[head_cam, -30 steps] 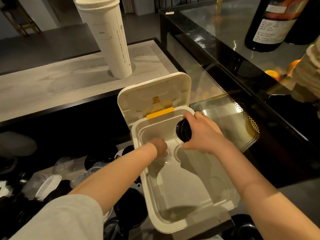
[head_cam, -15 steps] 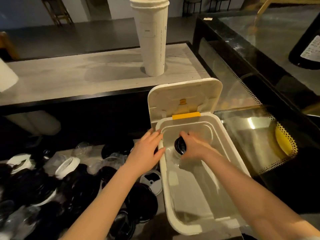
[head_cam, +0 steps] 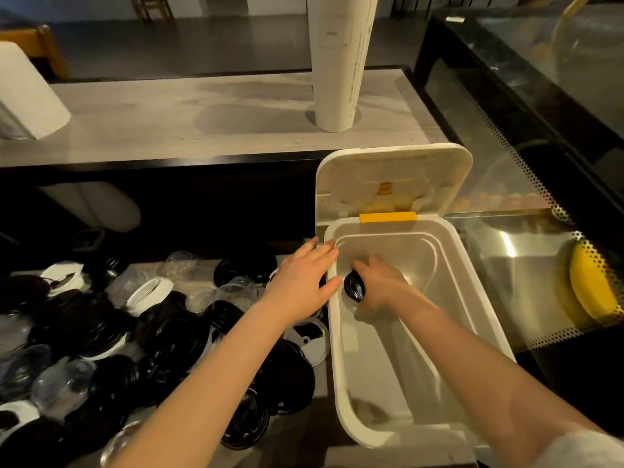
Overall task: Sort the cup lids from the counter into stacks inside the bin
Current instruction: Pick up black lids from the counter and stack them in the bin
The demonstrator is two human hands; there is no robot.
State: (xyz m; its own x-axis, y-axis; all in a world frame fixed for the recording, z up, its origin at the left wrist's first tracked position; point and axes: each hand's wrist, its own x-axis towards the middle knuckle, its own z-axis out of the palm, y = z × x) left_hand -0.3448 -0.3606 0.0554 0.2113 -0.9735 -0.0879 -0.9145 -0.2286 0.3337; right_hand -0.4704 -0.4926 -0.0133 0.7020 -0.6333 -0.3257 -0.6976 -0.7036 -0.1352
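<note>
Dim café counter is carrying a loose heap of black, clear and white plastic cup lids at its left and an open white rectangular plastic bin at its right edge. Right hand is gripping a short stack of round black plastic lids, holding it on edge inside the bin against the left wall. Left hand, fingers spread straight, is resting at the bin's left rim. Seating the stack squarely before letting go should be preventing toppling.

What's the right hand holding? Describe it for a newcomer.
Find the white bin, flip-lid open. Inside, by its left wall, the right hand grips black lids stacked on edge. The other black lids lie heaped outside on the counter.
</note>
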